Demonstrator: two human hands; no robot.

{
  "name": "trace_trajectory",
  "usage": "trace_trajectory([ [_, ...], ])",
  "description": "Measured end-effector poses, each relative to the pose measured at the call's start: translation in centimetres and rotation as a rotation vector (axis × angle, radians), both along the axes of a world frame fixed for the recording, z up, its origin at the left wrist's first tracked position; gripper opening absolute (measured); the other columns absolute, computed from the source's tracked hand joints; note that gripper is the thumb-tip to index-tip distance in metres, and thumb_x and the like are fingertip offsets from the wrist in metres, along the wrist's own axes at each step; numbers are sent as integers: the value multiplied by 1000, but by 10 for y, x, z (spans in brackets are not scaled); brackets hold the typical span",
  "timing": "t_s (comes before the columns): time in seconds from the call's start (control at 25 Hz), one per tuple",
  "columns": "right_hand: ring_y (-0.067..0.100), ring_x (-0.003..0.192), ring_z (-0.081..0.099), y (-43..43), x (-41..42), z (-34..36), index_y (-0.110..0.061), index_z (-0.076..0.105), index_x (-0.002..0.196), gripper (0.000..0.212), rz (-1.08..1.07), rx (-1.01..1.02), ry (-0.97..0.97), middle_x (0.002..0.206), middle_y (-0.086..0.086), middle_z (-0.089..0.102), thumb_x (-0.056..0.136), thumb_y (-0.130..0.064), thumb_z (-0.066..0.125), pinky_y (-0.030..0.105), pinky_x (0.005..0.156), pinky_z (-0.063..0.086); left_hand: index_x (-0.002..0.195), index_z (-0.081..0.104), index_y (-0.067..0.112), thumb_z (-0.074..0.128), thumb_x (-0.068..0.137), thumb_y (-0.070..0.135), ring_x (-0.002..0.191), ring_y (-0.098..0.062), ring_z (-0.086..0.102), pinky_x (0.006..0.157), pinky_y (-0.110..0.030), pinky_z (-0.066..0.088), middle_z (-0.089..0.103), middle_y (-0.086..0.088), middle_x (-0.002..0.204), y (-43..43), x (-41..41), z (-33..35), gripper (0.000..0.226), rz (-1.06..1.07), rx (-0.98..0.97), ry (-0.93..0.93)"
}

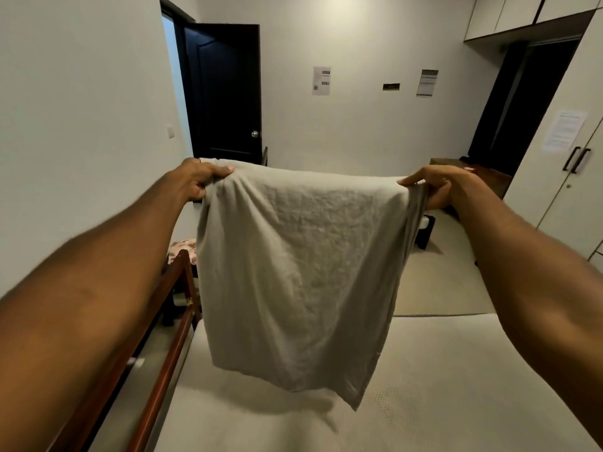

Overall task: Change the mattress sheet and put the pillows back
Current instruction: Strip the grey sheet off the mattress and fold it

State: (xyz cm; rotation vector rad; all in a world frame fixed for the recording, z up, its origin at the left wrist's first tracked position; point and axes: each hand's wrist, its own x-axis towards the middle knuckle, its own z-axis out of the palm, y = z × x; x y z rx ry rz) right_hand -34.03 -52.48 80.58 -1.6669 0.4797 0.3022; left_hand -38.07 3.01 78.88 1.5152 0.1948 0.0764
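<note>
A folded grey sheet (300, 272) hangs in the air in front of me, held up by its top edge. My left hand (200, 179) grips its upper left corner and my right hand (437, 185) pinches its upper right corner, both arms stretched forward. Below it lies the bare off-white mattress (424, 386), whose far edge runs across the right side. The sheet's lower end hangs just above the mattress. No pillows show in this view.
A brown wooden bed rail (169, 321) runs along the left, close to the wall. A dark door (225, 93) stands open at the back left. White wardrobe doors (574, 177) line the right. A small dark stool (427, 230) stands on the floor beyond the mattress.
</note>
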Motion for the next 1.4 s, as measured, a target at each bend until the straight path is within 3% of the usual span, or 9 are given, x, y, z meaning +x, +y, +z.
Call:
trace_trajectory([
  [0.08,11,107,68,21,-29,6,-15,68,129,71,-51,135,-80,115,-2,68,65,-24,97,44,100,55,130,67,2,105,43,20,113,-29,72,96,-41,60,72,-15,127,8,2,2,97,-48,-145,-70],
  [0.16,27,97,72,61,-84,6,-12,75,111,43,-40,170,-105,109,9,75,79,-38,85,44,87,56,137,64,4,99,63,27,122,-29,67,103,-43,56,69,-16,133,6,-13,-3,85,-183,-191,-116],
  [0.32,36,108,67,71,-108,-52,-5,64,134,66,61,-5,38,120,18,70,77,-28,89,49,90,58,127,67,4,92,77,24,113,-29,69,97,-42,57,73,-14,122,-8,-34,-61,59,-231,307,75],
  [0.48,27,123,66,76,-89,-59,-6,67,116,57,-77,-96,-5,131,15,68,75,-36,91,46,105,53,114,70,2,91,79,24,99,-25,74,81,-36,61,76,-15,112,-17,-29,-77,46,5,106,45],
  [0.6,24,102,66,86,-92,-41,-6,64,117,38,-104,2,-67,124,12,65,91,-31,79,44,93,53,124,69,3,90,81,22,100,-22,73,78,-34,61,76,-9,112,-24,-28,-62,52,-4,39,-10],
  [0.8,31,118,61,82,-89,-28,-14,67,117,26,-152,62,-93,130,10,63,96,-28,73,54,96,47,133,56,4,91,79,26,107,-19,69,81,-34,60,70,-7,119,-22,-24,-36,68,44,5,-85],
  [1.0,32,104,64,69,-77,-30,-8,62,134,53,-186,14,-55,124,13,67,89,-29,80,53,92,50,122,52,5,92,77,27,109,-23,67,97,-44,57,68,-9,115,-21,-22,-33,64,75,11,-54],
  [1.2,41,132,51,49,-60,-59,-7,40,154,105,-177,-174,-22,149,17,50,69,-38,93,57,110,44,129,60,4,96,70,37,116,-27,60,98,-42,54,64,-8,127,-14,-27,-53,77,59,156,38],
  [1.4,32,100,63,52,-78,-80,-4,55,127,62,-188,-196,17,108,14,63,82,-32,87,51,90,52,143,51,1,97,65,37,131,-36,52,114,-52,46,54,-16,146,-6,-28,-77,97,17,242,176],
])
